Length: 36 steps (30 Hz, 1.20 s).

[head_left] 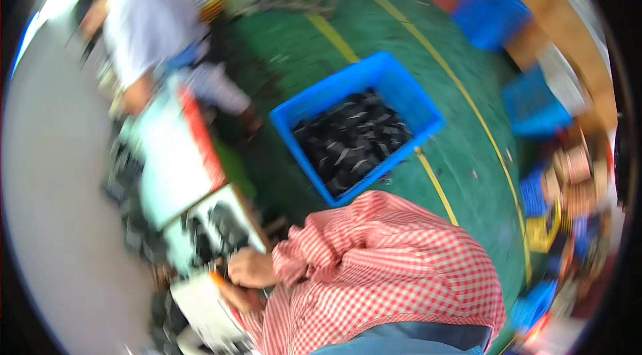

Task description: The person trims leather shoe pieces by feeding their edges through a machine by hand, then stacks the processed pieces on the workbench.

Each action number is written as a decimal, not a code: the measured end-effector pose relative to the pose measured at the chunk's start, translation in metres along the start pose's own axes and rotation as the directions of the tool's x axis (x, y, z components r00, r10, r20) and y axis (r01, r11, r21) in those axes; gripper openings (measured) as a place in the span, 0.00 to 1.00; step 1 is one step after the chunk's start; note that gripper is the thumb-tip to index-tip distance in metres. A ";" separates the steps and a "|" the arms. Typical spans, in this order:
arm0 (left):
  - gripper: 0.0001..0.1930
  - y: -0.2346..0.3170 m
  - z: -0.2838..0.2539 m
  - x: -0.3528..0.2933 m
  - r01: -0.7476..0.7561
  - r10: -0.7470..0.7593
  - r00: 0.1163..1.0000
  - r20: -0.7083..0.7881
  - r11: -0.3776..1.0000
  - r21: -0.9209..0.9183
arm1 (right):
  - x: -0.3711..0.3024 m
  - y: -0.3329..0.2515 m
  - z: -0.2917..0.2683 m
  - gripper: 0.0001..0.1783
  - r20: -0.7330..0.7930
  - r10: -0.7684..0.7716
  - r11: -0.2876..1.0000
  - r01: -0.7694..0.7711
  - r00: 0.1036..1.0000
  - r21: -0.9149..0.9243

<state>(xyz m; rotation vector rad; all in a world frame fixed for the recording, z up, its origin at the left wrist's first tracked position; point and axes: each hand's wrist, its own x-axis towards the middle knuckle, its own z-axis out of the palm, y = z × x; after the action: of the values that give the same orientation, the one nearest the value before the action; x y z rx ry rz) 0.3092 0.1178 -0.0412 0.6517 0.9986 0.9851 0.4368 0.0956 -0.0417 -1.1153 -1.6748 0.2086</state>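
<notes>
My right hand [252, 268] is closed at the near end of a white-topped workbench [175, 248], its fingers curled in; whatever it may grip is hidden. Just below it, my left hand [242, 297] reaches in, its fingers smeared by motion. A small orange piece [217, 278], perhaps a handle, shows at the left hand's fingertips; whether it is held cannot be made out. Dark, blurred parts [227, 226] lie on the bench right beyond my hands. A white sheet or panel [206, 308] lies left of my left hand.
A blue plastic bin [394, 80] with many black pieces stands on the green floor [461, 174]. Another person in a white top [150, 20] bends over the bench's far end. Black items [127, 167] line its wall side. Boxes [574, 164] and blue crates [491, 10] stand at right.
</notes>
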 end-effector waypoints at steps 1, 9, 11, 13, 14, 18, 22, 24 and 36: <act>0.17 0.007 -0.005 -0.003 0.021 -0.016 0.999 0.033 0.987 -0.159 | 0.008 -0.010 -0.007 0.05 0.060 -0.007 0.999 0.003 0.998 0.054; 0.09 0.021 -0.074 -0.074 -0.316 0.199 0.895 -0.399 0.915 -0.252 | 0.023 -0.047 0.043 0.06 0.406 -0.202 0.888 -0.007 0.891 0.459; 0.10 0.033 -0.069 -0.090 -0.352 0.274 0.821 -0.500 0.934 -0.066 | 0.029 -0.059 0.054 0.08 0.481 -0.207 0.837 -0.100 0.852 0.538; 0.14 0.033 -0.074 -0.104 -0.363 0.260 0.785 -0.563 0.928 -0.078 | 0.036 -0.073 0.052 0.12 0.587 -0.200 0.797 -0.218 0.784 0.563; 0.16 0.034 -0.078 -0.107 -0.386 0.284 0.756 -0.590 0.921 -0.051 | 0.033 -0.072 0.060 0.14 0.583 -0.198 0.783 -0.231 0.788 0.578; 0.21 0.044 -0.080 -0.118 -0.437 0.345 0.683 -0.644 0.899 0.018 | 0.014 -0.070 0.084 0.18 0.823 -0.010 0.546 -0.686 0.568 0.480; 0.22 0.050 -0.079 -0.104 -0.394 0.601 0.552 -0.578 0.799 0.455 | -0.002 -0.085 0.104 0.19 0.974 -0.070 0.016 -0.976 0.215 0.217; 0.23 0.052 -0.088 -0.098 -0.389 0.649 0.553 -0.522 0.755 0.527 | 0.013 -0.075 0.110 0.19 0.986 -0.114 0.146 -0.979 0.123 0.139; 0.39 0.046 -0.127 -0.084 -0.467 0.621 0.654 -0.433 0.781 0.414 | 0.080 -0.055 0.140 0.18 0.994 -0.112 0.614 -0.786 -0.001 0.068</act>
<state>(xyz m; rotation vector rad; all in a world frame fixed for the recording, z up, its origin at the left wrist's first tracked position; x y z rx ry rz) 0.1600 0.0643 -0.0248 0.9629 1.5107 1.6654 0.2900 0.1780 -0.0139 -0.7526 -1.9460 2.3318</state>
